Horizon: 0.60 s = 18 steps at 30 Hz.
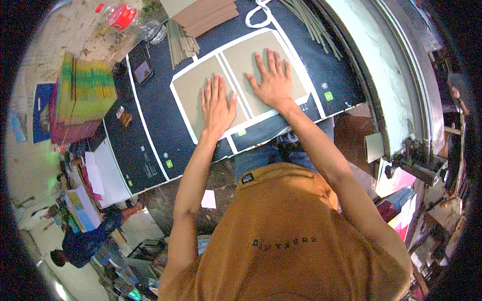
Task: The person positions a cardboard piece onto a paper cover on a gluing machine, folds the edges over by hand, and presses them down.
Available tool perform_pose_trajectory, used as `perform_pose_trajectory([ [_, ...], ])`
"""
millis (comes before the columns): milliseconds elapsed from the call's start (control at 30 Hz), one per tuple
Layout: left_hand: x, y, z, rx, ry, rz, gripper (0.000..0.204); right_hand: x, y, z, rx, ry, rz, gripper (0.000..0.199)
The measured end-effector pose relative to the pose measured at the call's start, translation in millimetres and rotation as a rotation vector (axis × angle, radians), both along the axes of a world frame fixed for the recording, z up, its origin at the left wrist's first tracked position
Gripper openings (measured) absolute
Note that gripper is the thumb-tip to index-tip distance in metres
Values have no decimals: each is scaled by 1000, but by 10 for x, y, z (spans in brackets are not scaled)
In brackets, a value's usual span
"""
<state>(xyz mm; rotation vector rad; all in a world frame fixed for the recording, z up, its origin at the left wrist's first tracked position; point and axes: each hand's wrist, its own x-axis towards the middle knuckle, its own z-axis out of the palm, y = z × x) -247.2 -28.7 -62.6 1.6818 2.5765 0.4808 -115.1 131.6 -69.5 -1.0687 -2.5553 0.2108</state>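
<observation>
Grey boards (261, 62) | left hand (217, 104), right hand (272, 79) spread flat | board undersides hidden, perhaps glued

— What sort of place is this?

— A bookbinding or print-finishing workshop, by the look of it. A dark printed cover sheet (165, 125) lies on the bench with 2 grey boards (241, 75) laid on it.

— Anything else?

— A tall stack of green and yellow printed sheets (85, 90) stands at the left, cut board strips (181, 45) and brown cardboard (206, 12) lie at the far edge, and loose coloured paper (401, 200) is piled around. Another person (83, 243) works on the floor nearby.
</observation>
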Motion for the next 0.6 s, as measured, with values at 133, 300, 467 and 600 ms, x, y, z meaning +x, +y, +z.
perform_pose_trajectory([
  [133,-18,-47,-46,1,20,3,73,6,26,5,1,-28,1,73],
  [300,-4,-38,-45,10,11,12,74,29,49,7,-5,-22,9,73],
  [467,-20,-59,-70,36,5,20,73,7,25,57,-10,-58,-9,71],
  [600,10,-24,-21,55,-23,22,74,14,7,42,-16,-39,-13,71],
])
